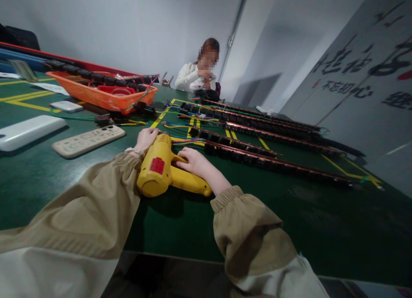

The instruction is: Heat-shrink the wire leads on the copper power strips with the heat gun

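A yellow heat gun (pixel 164 163) is held at, or rested on, the near part of the green table (pixel 305 229); whether the tabletop is touched cannot be told. It is flanked by a beige patterned case (pixel 88 141) on the left and by coloured wires (pixel 188 140) on the far right side. The handle (pixel 189 182) is gripped by the right hand (pixel 196 161), its fingers bent into the gap beside the barrel (pixel 154 171). The left hand (pixel 147 140) is set beside the barrel's front end; its fingers are largely hidden, so whether a grip is taken cannot be told.

For good handling, the weight is best carried by the right hand, and the left fingertips are best kept clear of the front opening, where heat may be given off.

The barrel's long axis is directed away from the wearer, leaning slightly rightward, with the rounded rear nearest. The handle is extended rightward and slightly nearer, roughly crosswise to the barrel.
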Demonstrator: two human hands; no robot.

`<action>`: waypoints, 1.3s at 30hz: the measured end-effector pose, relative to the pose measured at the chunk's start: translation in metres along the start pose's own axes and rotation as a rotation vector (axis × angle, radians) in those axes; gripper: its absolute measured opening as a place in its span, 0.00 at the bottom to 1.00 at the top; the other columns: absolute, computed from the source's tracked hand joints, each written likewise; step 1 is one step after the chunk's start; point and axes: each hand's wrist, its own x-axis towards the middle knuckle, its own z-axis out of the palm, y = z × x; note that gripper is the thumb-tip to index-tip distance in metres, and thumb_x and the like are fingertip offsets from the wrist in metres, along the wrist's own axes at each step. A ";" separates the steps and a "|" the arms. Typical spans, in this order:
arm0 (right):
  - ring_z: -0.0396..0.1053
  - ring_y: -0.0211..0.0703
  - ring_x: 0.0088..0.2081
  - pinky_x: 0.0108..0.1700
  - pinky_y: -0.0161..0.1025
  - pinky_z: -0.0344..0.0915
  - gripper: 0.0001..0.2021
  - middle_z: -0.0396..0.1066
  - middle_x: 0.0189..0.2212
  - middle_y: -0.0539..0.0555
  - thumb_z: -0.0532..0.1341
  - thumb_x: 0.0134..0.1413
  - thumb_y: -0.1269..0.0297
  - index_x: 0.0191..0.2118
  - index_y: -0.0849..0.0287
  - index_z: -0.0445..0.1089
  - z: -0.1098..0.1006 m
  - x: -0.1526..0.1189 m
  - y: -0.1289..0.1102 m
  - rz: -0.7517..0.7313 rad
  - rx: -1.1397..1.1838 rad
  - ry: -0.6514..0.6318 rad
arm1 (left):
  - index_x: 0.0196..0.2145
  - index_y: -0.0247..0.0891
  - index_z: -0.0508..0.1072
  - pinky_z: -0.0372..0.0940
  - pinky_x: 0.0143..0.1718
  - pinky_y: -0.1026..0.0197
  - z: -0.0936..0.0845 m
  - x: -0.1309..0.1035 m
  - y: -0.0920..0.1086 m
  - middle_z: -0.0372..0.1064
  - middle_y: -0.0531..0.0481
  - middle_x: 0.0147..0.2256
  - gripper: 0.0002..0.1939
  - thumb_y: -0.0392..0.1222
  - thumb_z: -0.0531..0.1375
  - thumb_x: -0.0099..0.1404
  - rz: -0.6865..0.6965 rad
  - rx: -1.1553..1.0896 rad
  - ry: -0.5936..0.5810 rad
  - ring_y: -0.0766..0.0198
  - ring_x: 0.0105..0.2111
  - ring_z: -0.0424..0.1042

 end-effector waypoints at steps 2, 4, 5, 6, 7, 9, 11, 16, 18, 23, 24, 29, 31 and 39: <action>0.59 0.35 0.35 0.37 0.32 0.55 0.11 0.61 0.34 0.52 0.58 0.56 0.60 0.35 0.64 0.68 0.000 0.000 0.001 -0.008 -0.006 -0.006 | 0.44 0.30 0.74 0.55 0.39 0.65 0.000 0.000 0.001 0.70 0.42 0.44 0.19 0.42 0.48 0.68 -0.011 0.005 -0.006 0.61 0.42 0.66; 0.59 0.35 0.36 0.37 0.32 0.55 0.12 0.61 0.35 0.53 0.57 0.57 0.59 0.35 0.64 0.68 0.000 -0.001 0.002 -0.013 -0.016 -0.012 | 0.43 0.30 0.75 0.55 0.38 0.64 -0.001 -0.001 0.002 0.70 0.41 0.43 0.19 0.42 0.48 0.68 -0.017 0.013 -0.014 0.60 0.42 0.66; 0.59 0.35 0.36 0.37 0.32 0.55 0.12 0.62 0.35 0.53 0.57 0.57 0.58 0.36 0.64 0.68 0.000 -0.001 0.002 -0.013 -0.021 -0.013 | 0.43 0.29 0.75 0.55 0.38 0.64 -0.001 -0.001 0.002 0.70 0.41 0.43 0.19 0.42 0.48 0.68 -0.016 0.017 -0.018 0.60 0.42 0.66; 0.59 0.35 0.36 0.37 0.32 0.54 0.12 0.62 0.35 0.53 0.57 0.57 0.58 0.36 0.64 0.68 0.000 -0.001 0.001 -0.010 -0.026 -0.014 | 0.43 0.29 0.75 0.55 0.39 0.64 -0.001 -0.001 0.002 0.70 0.41 0.44 0.19 0.42 0.48 0.68 -0.011 0.020 -0.023 0.59 0.43 0.66; 0.59 0.35 0.36 0.37 0.32 0.54 0.12 0.62 0.36 0.53 0.57 0.58 0.57 0.36 0.63 0.68 -0.001 -0.002 0.001 -0.004 -0.031 -0.016 | 0.43 0.30 0.74 0.55 0.39 0.64 -0.002 -0.001 0.002 0.70 0.40 0.44 0.19 0.42 0.48 0.68 -0.007 0.021 -0.027 0.59 0.43 0.66; 0.60 0.36 0.37 0.37 0.33 0.54 0.12 0.63 0.37 0.53 0.57 0.58 0.57 0.37 0.63 0.68 -0.002 -0.004 -0.001 0.011 -0.046 -0.025 | 0.43 0.30 0.74 0.55 0.39 0.64 -0.002 -0.002 0.002 0.70 0.40 0.45 0.19 0.42 0.48 0.68 0.004 0.021 -0.036 0.59 0.43 0.66; 0.60 0.36 0.38 0.37 0.33 0.54 0.12 0.63 0.38 0.53 0.56 0.58 0.57 0.38 0.62 0.68 -0.005 -0.006 -0.003 0.024 -0.076 -0.035 | 0.43 0.31 0.75 0.55 0.39 0.64 -0.002 -0.003 0.003 0.70 0.41 0.44 0.18 0.42 0.48 0.67 0.017 0.016 -0.040 0.59 0.42 0.66; 0.60 0.36 0.37 0.39 0.34 0.55 0.12 0.62 0.36 0.54 0.56 0.59 0.58 0.35 0.63 0.67 -0.015 -0.019 -0.002 0.029 -0.083 -0.039 | 0.39 0.33 0.76 0.55 0.37 0.65 0.003 -0.004 0.002 0.71 0.44 0.40 0.17 0.41 0.49 0.66 0.039 -0.010 -0.014 0.61 0.39 0.66; 0.60 0.35 0.37 0.40 0.33 0.56 0.12 0.62 0.36 0.54 0.55 0.60 0.58 0.35 0.64 0.66 -0.020 -0.027 0.003 0.034 -0.038 -0.041 | 0.38 0.32 0.76 0.54 0.35 0.65 0.004 -0.003 0.001 0.72 0.44 0.38 0.18 0.42 0.49 0.66 0.042 -0.027 -0.002 0.62 0.38 0.66; 0.59 0.36 0.38 0.40 0.35 0.57 0.13 0.61 0.37 0.55 0.54 0.60 0.58 0.35 0.65 0.66 -0.028 -0.048 0.020 0.045 -0.004 -0.060 | 0.36 0.33 0.76 0.54 0.32 0.66 0.009 -0.001 -0.002 0.72 0.46 0.35 0.18 0.43 0.48 0.65 0.041 -0.047 0.031 0.62 0.36 0.67; 0.59 0.37 0.38 0.41 0.35 0.57 0.13 0.62 0.37 0.55 0.54 0.60 0.58 0.36 0.64 0.66 -0.030 -0.052 0.023 0.061 -0.015 -0.063 | 0.36 0.33 0.76 0.54 0.32 0.65 0.010 0.000 -0.002 0.72 0.45 0.35 0.19 0.43 0.48 0.64 0.046 -0.036 0.042 0.61 0.36 0.67; 0.59 0.39 0.39 0.43 0.37 0.56 0.11 0.62 0.38 0.55 0.53 0.61 0.59 0.39 0.62 0.66 -0.039 -0.069 0.033 0.152 -0.047 -0.060 | 0.34 0.35 0.76 0.55 0.34 0.64 0.014 0.001 -0.001 0.72 0.44 0.36 0.19 0.43 0.47 0.64 0.060 -0.007 0.049 0.59 0.38 0.69; 0.59 0.39 0.39 0.43 0.37 0.56 0.11 0.62 0.37 0.55 0.53 0.61 0.59 0.37 0.62 0.66 -0.041 -0.072 0.033 0.164 -0.044 -0.061 | 0.33 0.35 0.75 0.55 0.34 0.63 0.014 0.000 0.000 0.72 0.44 0.36 0.19 0.44 0.46 0.64 0.052 0.003 0.050 0.58 0.38 0.69; 0.59 0.40 0.39 0.42 0.36 0.55 0.11 0.63 0.36 0.54 0.54 0.59 0.59 0.34 0.62 0.65 -0.040 -0.072 0.029 0.208 -0.055 -0.039 | 0.34 0.35 0.74 0.56 0.36 0.64 0.017 -0.001 -0.004 0.71 0.45 0.36 0.18 0.44 0.46 0.64 0.058 -0.081 0.021 0.59 0.38 0.69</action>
